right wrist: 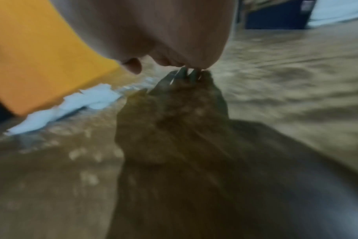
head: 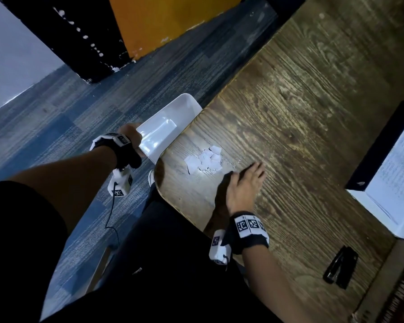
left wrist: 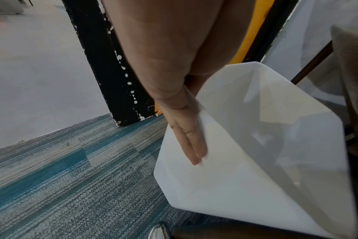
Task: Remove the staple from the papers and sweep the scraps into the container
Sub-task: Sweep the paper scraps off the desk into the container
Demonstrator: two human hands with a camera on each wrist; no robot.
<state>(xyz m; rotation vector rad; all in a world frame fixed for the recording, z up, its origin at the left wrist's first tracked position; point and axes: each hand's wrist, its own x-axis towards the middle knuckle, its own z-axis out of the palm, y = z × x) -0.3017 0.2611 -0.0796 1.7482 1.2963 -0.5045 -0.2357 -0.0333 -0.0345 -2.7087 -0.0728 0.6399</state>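
A small pile of white paper scraps [head: 205,159] and several loose staples [head: 230,162] lies near the left edge of the wooden table [head: 301,108]. My right hand [head: 250,176] lies flat on the table just right of the pile, fingers spread, holding nothing. In the blurred right wrist view the scraps [right wrist: 71,103] show left of the right hand [right wrist: 164,48]. My left hand [head: 128,134] holds a white plastic container [head: 166,129] tilted against the table edge, below the pile. In the left wrist view the fingers [left wrist: 188,137] lie straight along the container [left wrist: 255,153] wall; the thumb is hidden.
A black stapler-like tool [head: 341,266] lies on the table at the lower right. A dark box holding printed papers [head: 397,173] stands at the right edge. Blue carpet [head: 79,108] lies left of the table, with a shoe [left wrist: 159,232] below.
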